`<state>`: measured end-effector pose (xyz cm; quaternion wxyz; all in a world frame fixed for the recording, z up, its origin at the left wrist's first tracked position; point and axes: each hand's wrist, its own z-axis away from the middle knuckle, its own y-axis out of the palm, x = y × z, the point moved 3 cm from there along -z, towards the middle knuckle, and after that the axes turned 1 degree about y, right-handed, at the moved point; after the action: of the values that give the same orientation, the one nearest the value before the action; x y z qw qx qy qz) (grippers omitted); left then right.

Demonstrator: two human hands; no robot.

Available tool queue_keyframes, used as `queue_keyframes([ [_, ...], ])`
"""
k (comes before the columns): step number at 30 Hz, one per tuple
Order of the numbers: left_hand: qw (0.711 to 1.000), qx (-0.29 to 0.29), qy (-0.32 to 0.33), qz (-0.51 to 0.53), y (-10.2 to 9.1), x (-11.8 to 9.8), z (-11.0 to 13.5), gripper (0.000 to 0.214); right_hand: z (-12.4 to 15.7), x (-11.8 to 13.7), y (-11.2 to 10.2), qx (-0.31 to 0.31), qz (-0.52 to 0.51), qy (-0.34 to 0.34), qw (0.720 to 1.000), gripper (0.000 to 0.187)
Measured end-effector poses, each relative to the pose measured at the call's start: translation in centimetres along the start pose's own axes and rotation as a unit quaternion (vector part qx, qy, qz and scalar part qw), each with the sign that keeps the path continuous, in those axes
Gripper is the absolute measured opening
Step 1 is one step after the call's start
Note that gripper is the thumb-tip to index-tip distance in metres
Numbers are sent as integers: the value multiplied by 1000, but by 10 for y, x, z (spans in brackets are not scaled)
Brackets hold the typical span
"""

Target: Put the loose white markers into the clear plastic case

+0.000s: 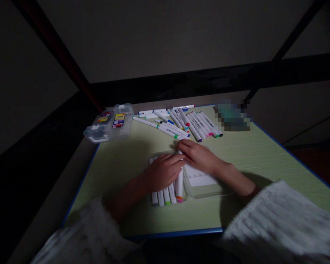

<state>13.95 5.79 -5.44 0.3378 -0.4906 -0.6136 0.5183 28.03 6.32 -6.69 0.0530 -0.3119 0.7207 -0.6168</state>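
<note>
An open clear plastic case [191, 194] lies near the front of the table. Several white markers [161, 198] stand side by side in its left half, some with coloured ends. One white marker with an orange end [179, 185] lies on top of or beside the row at its right side. My left hand [163, 171] reaches across the row, its fingers closed at this marker's upper part. From the right, my right hand [199, 156] curls its fingers round the marker's far end; the fingertips are partly hidden. A white insert [200, 179] shows in the case's right half.
Loose white markers [167, 128] lie scattered at the back, with a row of several markers [202, 124] to their right. Another clear case with labels [112, 123] rests at the back left. A blurred greenish item [232, 115] is at the back right. Blue edging [181, 233] borders the table.
</note>
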Motion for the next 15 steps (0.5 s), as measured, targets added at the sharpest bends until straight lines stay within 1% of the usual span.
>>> queue_keyframes([
  [7, 999, -25, 11, 32, 0, 4, 2, 24, 1, 1, -2, -7, 27, -11, 1000, 9],
  [12, 998, -43, 15, 35, -2, 3, 4, 23, 2, 1, -4, -7, 78, -7, 997, 9],
  [15, 997, -59, 6, 41, -4, 3, 4, 24, 2, 1, -8, -24, 89, 1, 996, 13],
])
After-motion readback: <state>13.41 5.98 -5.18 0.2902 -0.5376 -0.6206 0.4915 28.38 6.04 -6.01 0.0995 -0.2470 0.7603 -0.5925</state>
